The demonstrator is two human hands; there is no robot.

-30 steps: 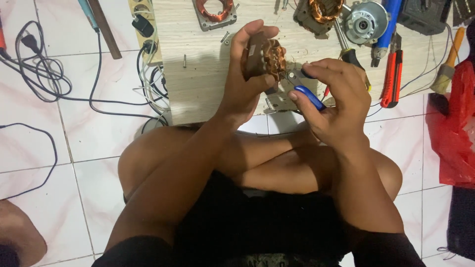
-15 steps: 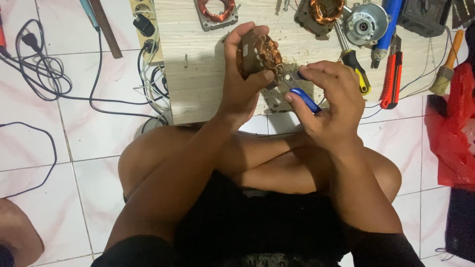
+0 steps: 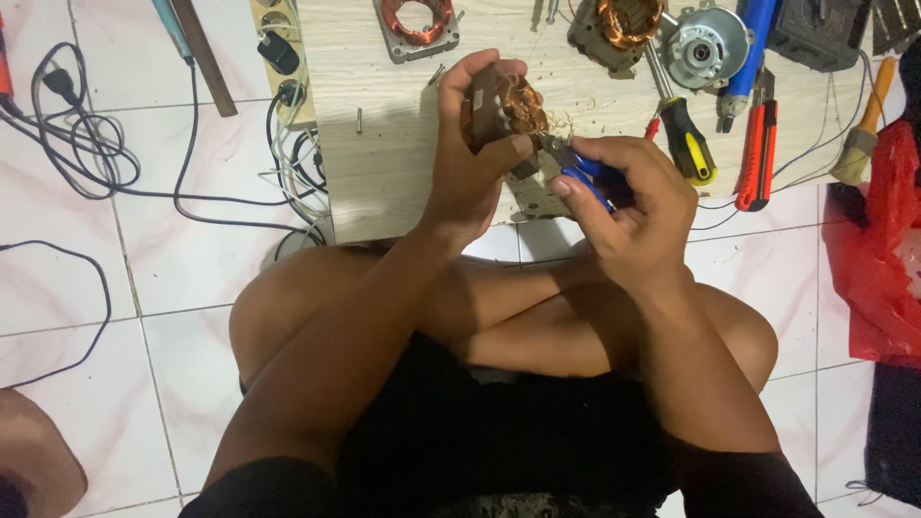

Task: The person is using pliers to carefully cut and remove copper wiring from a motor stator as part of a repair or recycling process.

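Seated over a wooden board (image 3: 384,163), the left hand (image 3: 470,163) grips a motor coil (image 3: 513,105); the right hand (image 3: 628,192) squeezes blue-handled pliers (image 3: 585,173) against its likely fragile copper wire, best held by its stiff core.

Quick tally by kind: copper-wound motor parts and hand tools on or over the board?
Copper-wound motor parts: 3 (one in the left hand at, stators at and)
Pliers: 2 (blue-handled in the right hand, red-handled)
Screwdrivers: 1
Total: 6
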